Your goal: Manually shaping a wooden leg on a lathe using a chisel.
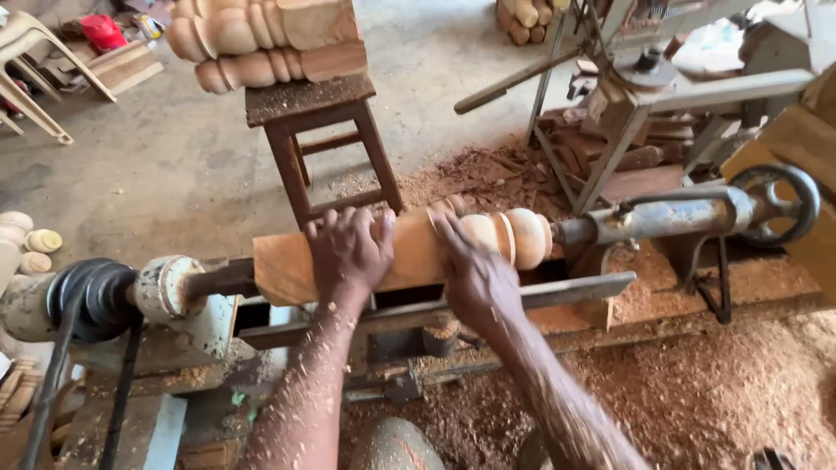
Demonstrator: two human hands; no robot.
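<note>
A turned wooden leg (pixel 409 248) is mounted lengthwise on a lathe, square at its left end and rounded into beads (pixel 522 237) at its right end. My left hand (pixel 348 252) lies over the square part, fingers curled over the top. My right hand (pixel 470 270) grips the piece just left of the beads. Both forearms are dusted with sawdust. The lathe's headstock with its black belt pulley (pixel 91 296) is at the left, the tailstock with a hand wheel (pixel 775 204) at the right. A metal tool rest bar (pixel 575 292) runs below the workpiece.
A wooden stool (pixel 331 139) behind the lathe carries finished turned legs (pixel 261 39). Reddish sawdust (pixel 714 392) covers the floor at right. More turned pieces (pixel 26 244) lie at the left edge. A metal stand with a lever (pixel 610 104) stands behind at right. Plastic chair legs (pixel 35 78) show top left.
</note>
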